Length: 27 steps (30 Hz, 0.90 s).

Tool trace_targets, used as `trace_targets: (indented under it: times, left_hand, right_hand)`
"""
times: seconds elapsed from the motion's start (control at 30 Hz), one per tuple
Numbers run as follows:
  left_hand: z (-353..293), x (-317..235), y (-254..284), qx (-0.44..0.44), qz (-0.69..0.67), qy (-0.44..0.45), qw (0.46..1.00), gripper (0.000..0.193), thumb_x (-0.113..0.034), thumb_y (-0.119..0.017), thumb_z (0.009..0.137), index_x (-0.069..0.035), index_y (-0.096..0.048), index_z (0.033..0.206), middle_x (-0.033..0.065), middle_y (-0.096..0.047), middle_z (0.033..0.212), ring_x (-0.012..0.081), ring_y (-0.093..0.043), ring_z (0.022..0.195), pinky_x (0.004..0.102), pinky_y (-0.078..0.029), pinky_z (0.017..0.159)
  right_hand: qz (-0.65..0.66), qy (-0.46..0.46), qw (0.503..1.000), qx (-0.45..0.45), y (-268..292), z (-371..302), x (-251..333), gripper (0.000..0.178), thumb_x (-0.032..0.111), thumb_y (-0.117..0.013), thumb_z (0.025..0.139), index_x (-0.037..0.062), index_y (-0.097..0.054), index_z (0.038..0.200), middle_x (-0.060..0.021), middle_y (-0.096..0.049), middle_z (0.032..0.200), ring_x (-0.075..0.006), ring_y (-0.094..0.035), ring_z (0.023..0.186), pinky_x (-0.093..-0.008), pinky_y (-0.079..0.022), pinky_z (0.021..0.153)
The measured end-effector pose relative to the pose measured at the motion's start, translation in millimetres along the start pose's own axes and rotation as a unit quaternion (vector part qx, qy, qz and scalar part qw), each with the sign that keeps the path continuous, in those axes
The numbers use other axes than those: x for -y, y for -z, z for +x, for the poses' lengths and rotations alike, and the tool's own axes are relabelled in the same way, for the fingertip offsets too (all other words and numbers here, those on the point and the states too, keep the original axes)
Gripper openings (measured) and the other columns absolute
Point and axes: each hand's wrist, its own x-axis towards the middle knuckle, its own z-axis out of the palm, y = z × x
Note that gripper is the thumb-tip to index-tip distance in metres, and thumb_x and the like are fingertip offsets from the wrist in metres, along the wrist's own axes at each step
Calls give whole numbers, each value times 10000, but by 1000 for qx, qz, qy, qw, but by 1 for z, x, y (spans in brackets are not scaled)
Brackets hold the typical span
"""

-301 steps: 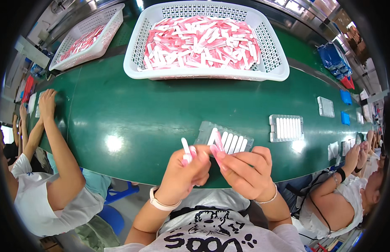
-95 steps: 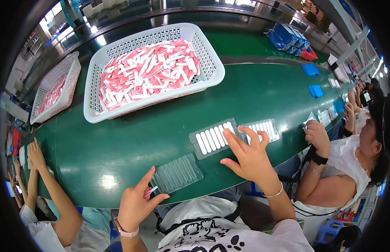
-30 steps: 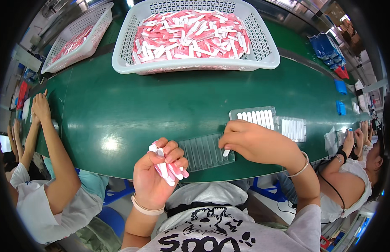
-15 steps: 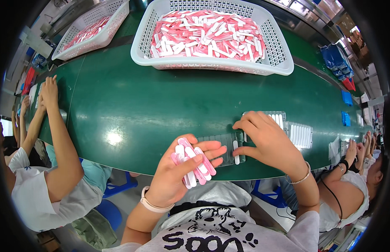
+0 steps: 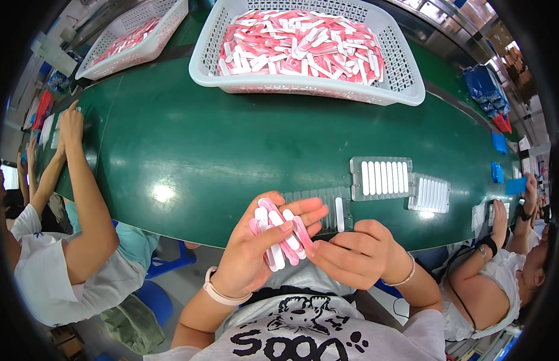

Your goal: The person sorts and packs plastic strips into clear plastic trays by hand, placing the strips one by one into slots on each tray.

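Observation:
My left hand (image 5: 246, 249) is closed on a bundle of small flat pink-and-white sticks (image 5: 281, 236) with rounded ends, fanned out under the thumb. Beside it, my right hand (image 5: 358, 256) pinches the end of a pink stick (image 5: 303, 233) at the bundle's right side. Partly behind my left fingers lies a clear plastic tray (image 5: 329, 198), with one white stick (image 5: 339, 215) upright near its right end. Just past it are a clear tray (image 5: 356, 191) holding a row of several white sticks and a similar filled tray (image 5: 446, 195).
A large white perforated basket (image 5: 309, 90) heaped with pink and white sticks stands at the far side of the green table (image 5: 225, 144). Another such basket (image 5: 126, 63) is at far left. Co-workers' arms (image 5: 81, 174) rest at both sides. Blue packs (image 5: 498, 144) lie at right.
My right hand has left the white stick in the tray and moved down and left to the bundle. The filled tray it partly covered now shows. My left hand has barely moved.

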Motion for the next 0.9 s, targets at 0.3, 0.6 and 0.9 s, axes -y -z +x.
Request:
trace_targets:
  times: [0.3,0.6,0.9]
  left_hand:
    - [7,3,6,-2,-6,-19,1000,253,85,-435,854,-64,-414,1057,246,-535,1193,381,-513,1169,489,-439,992]
    - [9,-4,29,-11,-103,-49,993,188,-77,-402,966,-106,-479,1135,109,-554,1011,74,-372,529,210,-309,436]
    - [8,-7,28,44,-177,19,983,236,-238,-320,1021,-73,-424,1153,39,-429,823,53,-308,483,187,-216,343]
  right_hand:
    - [229,-410,883,-7,17,12,-26,101,25,-672,736,61,-599,795,-86,-612,982,-216,-554,893,-324,-434,760]
    - [361,-457,774,251,30,21,-64,54,34,-623,759,1,-580,761,-61,-578,561,-183,-578,515,-284,-450,537]
    - [345,-326,740,477,13,41,-97,232,190,-687,780,9,-573,689,-56,-545,506,-166,-469,424,-310,-376,453]
